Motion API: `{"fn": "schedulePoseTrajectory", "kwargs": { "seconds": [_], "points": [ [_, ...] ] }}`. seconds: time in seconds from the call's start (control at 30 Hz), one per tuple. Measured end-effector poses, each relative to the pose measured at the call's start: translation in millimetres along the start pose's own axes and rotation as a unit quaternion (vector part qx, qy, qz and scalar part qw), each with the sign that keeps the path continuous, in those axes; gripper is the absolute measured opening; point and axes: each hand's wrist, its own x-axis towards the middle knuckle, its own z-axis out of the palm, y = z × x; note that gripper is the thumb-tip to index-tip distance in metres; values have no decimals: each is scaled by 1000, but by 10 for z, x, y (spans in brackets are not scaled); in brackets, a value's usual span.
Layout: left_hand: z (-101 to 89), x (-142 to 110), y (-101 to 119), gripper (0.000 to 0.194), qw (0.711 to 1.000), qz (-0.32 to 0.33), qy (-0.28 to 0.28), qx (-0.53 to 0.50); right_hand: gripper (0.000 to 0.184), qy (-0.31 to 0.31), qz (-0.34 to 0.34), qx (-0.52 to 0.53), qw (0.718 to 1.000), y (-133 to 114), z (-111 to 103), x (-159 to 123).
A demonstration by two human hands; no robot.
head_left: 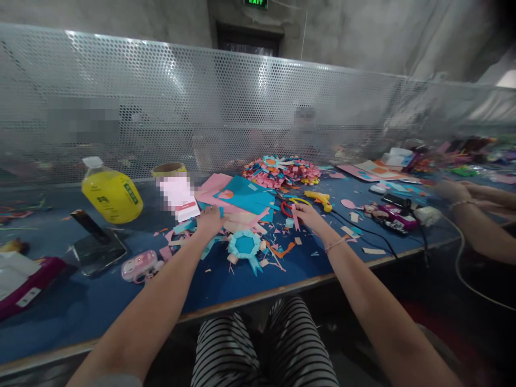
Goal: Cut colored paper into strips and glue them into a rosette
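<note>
A light-blue paper rosette (244, 245) with a darker blue centre and ribbon tails lies on the blue table in front of me. My left hand (210, 220) is to its upper left, over paper scraps, its fingers closed with a bit of blue paper (221, 212) at the tips. On the other side, my right hand (305, 216) pinches a pink paper strip (295, 217). Just beyond that hand lie red-and-yellow-handled scissors (286, 208) and a yellow glue gun (320, 200). Pink sheets (215, 184) and blue sheets (245, 194) are spread between and behind my hands.
A heap of paper rosettes (278, 171) stands before the perforated metal screen (242, 102). To the left are a yellow-liquid bottle (113, 194), a tape roll (168, 169), a phone on a stand (97, 247) and a pink case (139, 265). Another person's arm (479, 215) reaches in at right.
</note>
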Motion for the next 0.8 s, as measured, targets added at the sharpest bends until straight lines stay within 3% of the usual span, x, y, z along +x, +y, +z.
{"fn": "schedulePoseTrajectory", "kwargs": {
  "seconds": [0.2,0.3,0.43,0.53,0.6,0.67,0.73,0.8],
  "points": [
    [-5,53,-59,39,991,-32,-28,-131,31,-2,-24,-34,999,32,-10,32],
    [-34,64,-93,25,986,-40,-22,-161,32,13,-32,-41,999,-1,-11,30],
    [-292,43,-21,12,980,-4,68,-188,33,73,-32,32,996,-143,-61,-32],
    [-574,-103,244,17,942,65,115,-309,34,118,-18,132,984,-285,-163,-157],
    [-685,-276,526,20,905,121,57,-403,33,119,-19,196,973,-366,-240,-277],
    [-683,-457,844,23,872,162,-61,-457,32,110,-22,244,963,-422,-297,-404],
    [-579,-580,1141,22,846,171,-155,-480,31,101,-12,264,959,-448,-315,-519],
    [-426,-612,1371,19,843,183,-203,-464,32,91,3,255,963,-447,-297,-607]
  ]
}}
